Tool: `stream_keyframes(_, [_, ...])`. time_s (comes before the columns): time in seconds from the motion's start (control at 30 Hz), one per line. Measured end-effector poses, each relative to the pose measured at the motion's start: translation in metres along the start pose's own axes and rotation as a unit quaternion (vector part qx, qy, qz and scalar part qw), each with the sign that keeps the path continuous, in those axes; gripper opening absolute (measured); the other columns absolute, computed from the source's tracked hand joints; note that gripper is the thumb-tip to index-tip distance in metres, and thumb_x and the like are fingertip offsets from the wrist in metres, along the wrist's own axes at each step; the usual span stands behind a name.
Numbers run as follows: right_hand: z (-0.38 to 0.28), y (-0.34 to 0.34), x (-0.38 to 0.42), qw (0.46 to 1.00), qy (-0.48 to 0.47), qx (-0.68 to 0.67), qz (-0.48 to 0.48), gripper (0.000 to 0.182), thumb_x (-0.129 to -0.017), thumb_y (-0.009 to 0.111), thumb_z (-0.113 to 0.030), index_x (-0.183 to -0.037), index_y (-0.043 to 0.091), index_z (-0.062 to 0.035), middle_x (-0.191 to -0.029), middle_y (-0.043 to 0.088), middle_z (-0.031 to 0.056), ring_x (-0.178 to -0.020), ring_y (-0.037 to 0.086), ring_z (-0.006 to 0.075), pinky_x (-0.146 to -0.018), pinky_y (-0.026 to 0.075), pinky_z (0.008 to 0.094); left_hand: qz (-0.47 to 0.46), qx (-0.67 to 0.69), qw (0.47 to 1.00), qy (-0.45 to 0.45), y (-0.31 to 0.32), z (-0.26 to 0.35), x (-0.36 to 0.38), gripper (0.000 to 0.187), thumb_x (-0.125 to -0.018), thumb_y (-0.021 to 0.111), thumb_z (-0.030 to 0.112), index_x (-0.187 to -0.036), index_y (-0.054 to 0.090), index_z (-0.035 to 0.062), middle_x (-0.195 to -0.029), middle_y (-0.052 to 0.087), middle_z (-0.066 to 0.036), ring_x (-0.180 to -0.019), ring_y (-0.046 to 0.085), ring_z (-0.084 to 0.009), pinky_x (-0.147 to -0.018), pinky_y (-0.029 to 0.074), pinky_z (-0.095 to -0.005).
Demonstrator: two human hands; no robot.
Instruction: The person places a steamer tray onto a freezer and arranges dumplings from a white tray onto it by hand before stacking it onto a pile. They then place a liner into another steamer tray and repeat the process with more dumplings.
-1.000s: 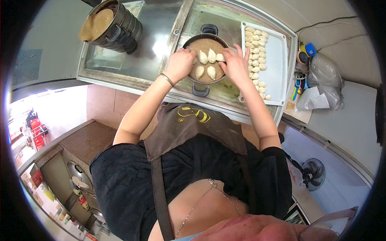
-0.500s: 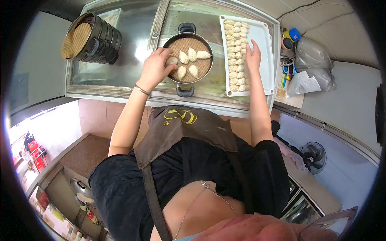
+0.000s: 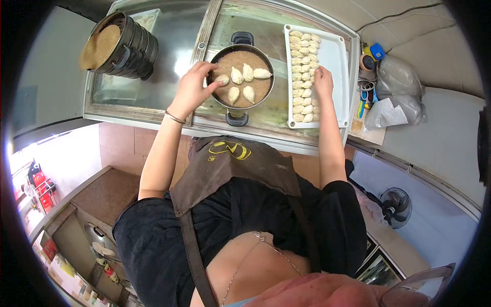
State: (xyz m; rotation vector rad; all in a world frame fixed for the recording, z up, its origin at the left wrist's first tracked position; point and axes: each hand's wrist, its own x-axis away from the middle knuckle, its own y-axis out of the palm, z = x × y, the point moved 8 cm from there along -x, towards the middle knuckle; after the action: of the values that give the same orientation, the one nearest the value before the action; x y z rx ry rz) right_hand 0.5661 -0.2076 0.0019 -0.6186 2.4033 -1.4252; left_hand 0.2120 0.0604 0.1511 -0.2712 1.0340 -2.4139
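A round steamer pan (image 3: 244, 57) with a brown mesh bottom holds several raw dumplings (image 3: 242, 82). It stands on a glass-topped freezer (image 3: 169, 66). My left hand (image 3: 193, 86) is at the pan's left rim, its fingertips pinching the leftmost dumpling (image 3: 222, 80) on the mesh. To the right lies a white tray (image 3: 335, 56) with two rows of dumplings (image 3: 302, 77) along its left side. My right hand (image 3: 323, 81) rests on those rows, fingers curled down around one dumpling.
A stack of dark steamer pans (image 3: 123, 43) stands at the freezer's far left. Right of the tray are plastic bags (image 3: 401, 84), paper and small tools on a side ledge. A floor fan (image 3: 395, 207) stands lower right. My apron fills the lower middle.
My right hand left the pan, crossed to the tray and now curls onto the dumpling rows. My left hand stayed at the pan's left rim with a dumpling on the mesh.
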Motion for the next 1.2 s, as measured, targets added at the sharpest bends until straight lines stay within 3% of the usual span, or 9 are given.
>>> stream_keyframes(0.07, [0.012, -0.001, -0.003, 0.999, 0.02, -0.017, 0.028, 0.041, -0.095, 0.052, -0.03, -0.125, 0.061, -0.0038, -0.119, 0.061, 0.0245, -0.109, 0.059, 0.039, -0.096, 0.045, 0.0447, 0.014, -0.01, 1.0, 0.018, -0.001, -0.002, 0.003, 0.042, -0.08, 0.076, 0.022, -0.116, 0.063, 0.0051, -0.109, 0.063, -0.012, -0.088, 0.064, -0.0259, -0.073, 0.052, -0.035])
stream_keyframes(0.13, [0.02, -0.004, -0.003, 0.999, 0.044, -0.003, 0.023, 0.041, -0.095, 0.05, -0.031, -0.123, 0.062, -0.0043, -0.117, 0.062, 0.0246, -0.109, 0.059, 0.0395, -0.096, 0.045, 0.0453, 0.019, 0.006, 1.0, 0.003, -0.006, 0.0, 0.003, 0.042, -0.079, 0.075, 0.023, -0.115, 0.064, 0.0043, -0.108, 0.063, -0.013, -0.096, 0.063, -0.0309, -0.083, 0.051, -0.0391])
stream_keyframes(0.2, [0.025, -0.008, -0.004, 0.997, 0.068, 0.011, 0.02, 0.041, -0.096, 0.048, -0.033, -0.122, 0.064, -0.0049, -0.116, 0.064, 0.0246, -0.108, 0.06, 0.04, -0.095, 0.046, 0.046, 0.013, 0.009, 1.0, -0.004, -0.006, 0.0, 0.003, 0.042, -0.08, 0.075, 0.023, -0.115, 0.064, 0.0043, -0.108, 0.063, -0.013, -0.096, 0.063, -0.0305, -0.083, 0.05, -0.0388])
stream_keyframes(0.27, [0.026, -0.002, -0.006, 0.996, 0.065, -0.044, -0.046, 0.045, -0.098, 0.044, -0.038, -0.113, 0.067, -0.0026, -0.109, 0.067, 0.0247, -0.106, 0.061, 0.0411, -0.093, 0.046, 0.0476, 0.006, 0.013, 1.0, -0.01, -0.004, -0.001, 0.002, 0.042, -0.08, 0.075, 0.023, -0.115, 0.064, 0.0043, -0.107, 0.063, -0.012, -0.096, 0.063, -0.0301, -0.083, 0.05, -0.0385])
stream_keyframes(0.47, [0.04, 0.006, -0.022, 0.994, 0.074, 0.011, -0.076, 0.05, -0.098, 0.043, -0.042, -0.102, 0.068, 0.0005, -0.103, 0.068, 0.0251, -0.102, 0.062, 0.043, -0.091, 0.046, 0.0489, 0.003, 0.026, 1.0, -0.011, -0.004, 0.001, 0.0, 0.041, -0.08, 0.075, 0.023, -0.115, 0.064, 0.0037, -0.108, 0.063, -0.013, -0.096, 0.064, -0.0289, -0.083, 0.051, -0.0379])
stream_keyframes(0.6, [0.035, 0.001, -0.029, 0.992, 0.081, 0.06, -0.069, 0.052, -0.097, 0.044, -0.044, -0.101, 0.068, 0.0018, -0.102, 0.068, 0.0256, -0.102, 0.062, 0.0432, -0.091, 0.046, 0.0488, 0.006, 0.02, 1.0, -0.004, -0.007, -0.001, -0.001, 0.041, -0.08, 0.075, 0.022, -0.116, 0.064, 0.0033, -0.109, 0.063, -0.013, -0.097, 0.064, -0.0291, -0.084, 0.051, -0.038])
stream_keyframes(0.9, [0.048, 0.019, -0.03, 0.983, 0.115, -0.047, -0.136, 0.056, -0.093, 0.049, -0.051, -0.098, 0.069, 0.0007, -0.102, 0.069, 0.023, -0.102, 0.063, 0.0407, -0.089, 0.046, 0.0457, 0.016, 0.018, 1.0, 0.018, -0.006, -0.007, 0.001, 0.04, -0.081, 0.075, 0.022, -0.116, 0.063, 0.0056, -0.111, 0.063, -0.012, -0.093, 0.064, -0.0252, -0.077, 0.052, -0.0356])
stream_keyframes(1.07, [0.022, -0.003, -0.025, 0.989, 0.071, 0.047, -0.119, 0.057, -0.092, 0.051, -0.054, -0.1, 0.07, -0.0004, -0.104, 0.069, 0.0222, -0.101, 0.063, 0.0396, -0.089, 0.047, 0.0446, 0.008, 0.018, 1.0, 0.015, -0.002, -0.008, -0.002, 0.041, -0.081, 0.075, 0.022, -0.117, 0.063, 0.0056, -0.111, 0.063, -0.012, -0.093, 0.063, -0.0248, -0.077, 0.052, -0.0355])
stream_keyframes(1.2, [0.04, 0.006, -0.037, 0.989, 0.074, 0.033, -0.119, 0.056, -0.092, 0.051, -0.053, -0.096, 0.07, -0.0004, -0.102, 0.069, 0.0221, -0.1, 0.064, 0.0397, -0.088, 0.048, 0.0455, 0.0, 0.019, 1.0, 0.01, -0.002, -0.004, -0.004, 0.04, -0.081, 0.075, 0.022, -0.116, 0.063, 0.0056, -0.111, 0.062, -0.012, -0.093, 0.064, -0.0248, -0.078, 0.052, -0.0355])
